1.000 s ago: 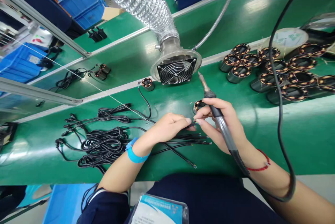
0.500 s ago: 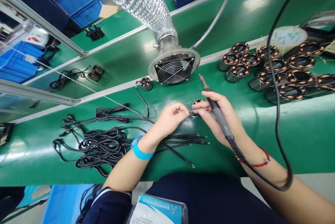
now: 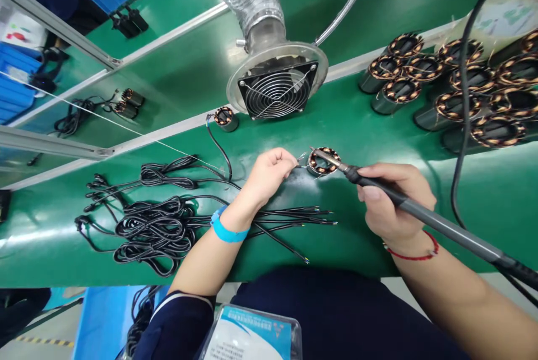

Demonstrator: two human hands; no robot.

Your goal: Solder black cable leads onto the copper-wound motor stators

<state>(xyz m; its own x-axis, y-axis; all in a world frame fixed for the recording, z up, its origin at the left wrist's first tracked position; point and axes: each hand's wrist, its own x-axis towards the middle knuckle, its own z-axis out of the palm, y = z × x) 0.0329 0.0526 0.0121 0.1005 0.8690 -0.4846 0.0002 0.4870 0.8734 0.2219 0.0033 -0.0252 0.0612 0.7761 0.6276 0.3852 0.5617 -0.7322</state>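
My right hand (image 3: 395, 200) is closed round the handle of a soldering iron (image 3: 414, 210). The iron's tip reaches over a motor stator (image 3: 323, 161), a dark ring with copper windings that stands on the green bench. At the stator's left side, my left hand (image 3: 275, 172) pinches the end of a black cable (image 3: 299, 166), whose thin bare wires lie close to the stator. Whether the iron's tip touches a wire I cannot tell. Bundled black cables (image 3: 157, 231) lie left of my left forearm, their stripped ends pointing right beneath it.
A fume extractor fan (image 3: 277, 91) on a silver duct hangs beyond the stator. Several more stators (image 3: 395, 93) stand at the right, near the iron's hanging cord (image 3: 464, 96). Another stator (image 3: 226, 118) with a cable sits by the bench's back rail. A blue bin (image 3: 98, 321) is below the front edge.
My right hand has left the wires, moved right and swung the soldering iron down from pointing up to pointing left over the stator. My left hand keeps its pinch. The view has shifted closer.
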